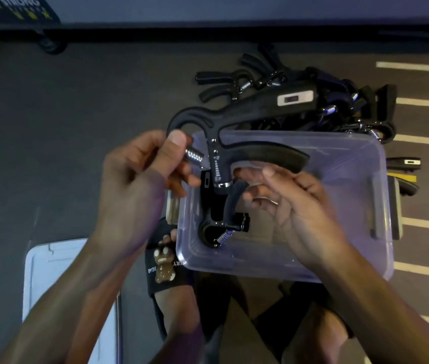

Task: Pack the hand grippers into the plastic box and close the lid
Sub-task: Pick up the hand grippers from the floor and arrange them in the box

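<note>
left hand (140, 177) pinches gripper (234, 122) at its spring end, long axis running right over the box (352, 258), right hand (294, 203) loose underneath.

There is only one view, from the camera on the person's head. It looks almost straight down to the dark floor (50, 127), very near to both hands (134, 185), which fill the middle. The plastic box (339, 264) lies just under them, and the person's feet are at the bottom edge.
</note>
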